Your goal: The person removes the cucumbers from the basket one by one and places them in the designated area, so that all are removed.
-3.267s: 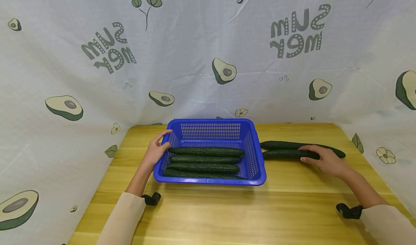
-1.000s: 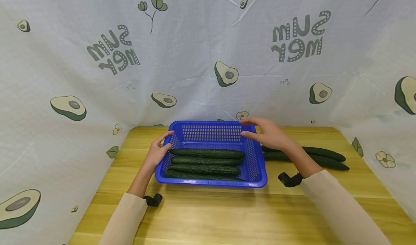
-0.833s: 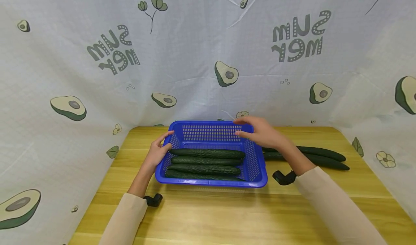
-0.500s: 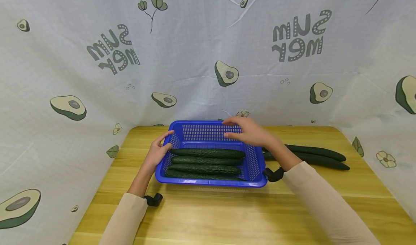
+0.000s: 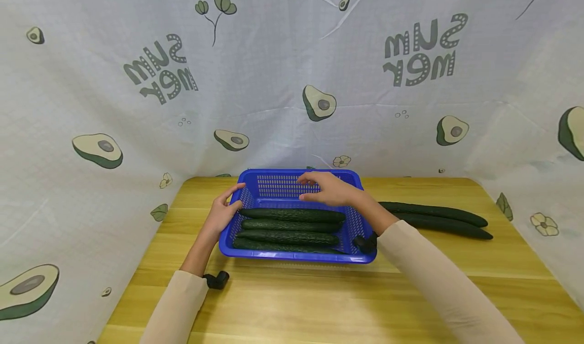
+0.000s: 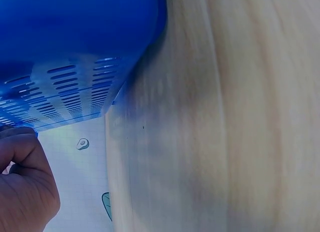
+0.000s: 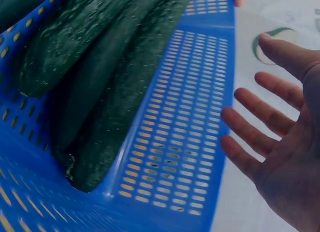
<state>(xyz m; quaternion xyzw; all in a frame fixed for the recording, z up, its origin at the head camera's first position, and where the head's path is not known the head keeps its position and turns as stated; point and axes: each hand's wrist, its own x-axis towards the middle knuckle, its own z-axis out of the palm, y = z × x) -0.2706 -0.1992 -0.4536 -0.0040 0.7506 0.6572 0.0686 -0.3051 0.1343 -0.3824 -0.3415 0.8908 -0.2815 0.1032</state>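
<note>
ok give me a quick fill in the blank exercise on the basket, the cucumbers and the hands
1. The basket is coloured ____.
2. Exactly ____ cucumbers lie inside it.
3. The person's ____ hand is over the basket, holding nothing.
4. On the table, outside the basket, lie ____ more cucumbers.

Missing words: blue; four; right; two.

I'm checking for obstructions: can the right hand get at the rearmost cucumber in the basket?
Probably yes: the open right hand hovers over the blue basket, holding nothing, and nothing lies on top of the rearmost cucumber.
</note>
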